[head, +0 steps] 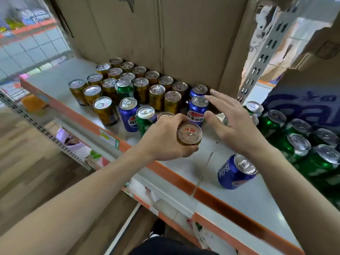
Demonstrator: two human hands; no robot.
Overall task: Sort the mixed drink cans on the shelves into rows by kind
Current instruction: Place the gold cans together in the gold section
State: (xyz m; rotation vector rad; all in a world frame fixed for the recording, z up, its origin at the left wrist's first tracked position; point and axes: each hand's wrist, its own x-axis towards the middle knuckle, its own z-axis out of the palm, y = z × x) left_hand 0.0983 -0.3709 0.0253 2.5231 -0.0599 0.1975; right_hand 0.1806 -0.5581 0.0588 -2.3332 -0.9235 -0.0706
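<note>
While a gold can is gripped by the left hand, the right hand is held loose, fingers spread, at roughly its 3 o'clock.

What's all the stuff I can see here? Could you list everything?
gold cans: about eighteen, gold, in rows at the shelf's back left
held can: one, gold, in the left hand
blue cans: four, blue; two at the back by the right hand, one front left, one alone front right
green cans: at least eight, green; two among the gold and blue ones, the rest grouped at right
shelf: one, grey with an orange edge, under all the cans
cardboard: brown, upright behind the cans
post: one, grey with slots, back right
left hand: grips the held can
right hand: open, fingers spread, by the back blue cans
</note>
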